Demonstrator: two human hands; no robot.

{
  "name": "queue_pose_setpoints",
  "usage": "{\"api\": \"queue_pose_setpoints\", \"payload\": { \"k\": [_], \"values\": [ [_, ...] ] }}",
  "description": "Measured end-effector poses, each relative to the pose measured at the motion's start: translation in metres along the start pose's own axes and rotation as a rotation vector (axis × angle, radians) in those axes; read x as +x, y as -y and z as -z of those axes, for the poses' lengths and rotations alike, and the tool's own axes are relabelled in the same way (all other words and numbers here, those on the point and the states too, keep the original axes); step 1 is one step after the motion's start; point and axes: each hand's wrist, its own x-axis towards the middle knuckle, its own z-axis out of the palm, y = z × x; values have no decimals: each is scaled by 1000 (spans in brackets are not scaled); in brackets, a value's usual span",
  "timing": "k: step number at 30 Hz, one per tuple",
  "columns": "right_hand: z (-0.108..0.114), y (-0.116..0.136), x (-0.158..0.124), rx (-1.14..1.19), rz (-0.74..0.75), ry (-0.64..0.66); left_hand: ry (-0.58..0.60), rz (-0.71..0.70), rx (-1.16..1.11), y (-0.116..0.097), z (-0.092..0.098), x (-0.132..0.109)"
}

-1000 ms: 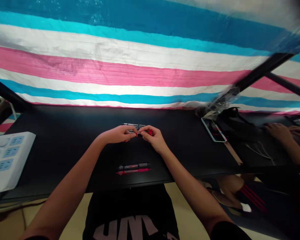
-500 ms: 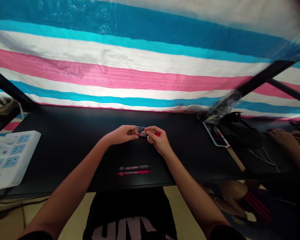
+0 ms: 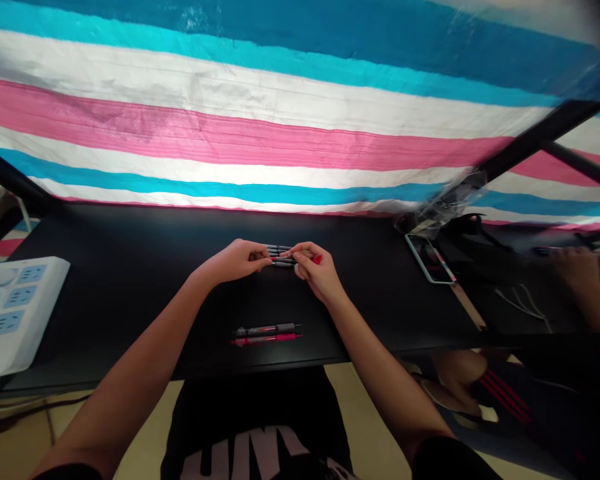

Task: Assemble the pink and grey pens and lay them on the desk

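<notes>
Fingertips of my left hand are pinched together at the left end of a thin pen part with red at its tip. My right hand is closed on a red piece, perhaps a pen cap, with its fingertips near the same thin part. Behind and beneath the fingers, several dark pens lie side by side on the black table. Nearer the front edge lie a grey and black pen and a red pen, parallel to each other.
A white power strip stands at the left. On the right lie a phone, clear plastic wrapping, a wooden strip and white cables. Another person's hand is at the far right. A striped sheet hangs behind.
The view has shifted slightly. My fingertips have parted a little, baring more of the thin part between them. The other person's hand has moved.
</notes>
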Motion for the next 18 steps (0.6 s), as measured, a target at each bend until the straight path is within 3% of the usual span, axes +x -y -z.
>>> {"api": "queue_pose_setpoints", "payload": {
  "k": [8, 18],
  "values": [
    [3, -5, 3, -44, 27, 21, -52, -6, 53, 3, -1, 2],
    [6, -2, 6, -77, 26, -54, -92, -3, 85, -4, 2, 0]
  ]
}}
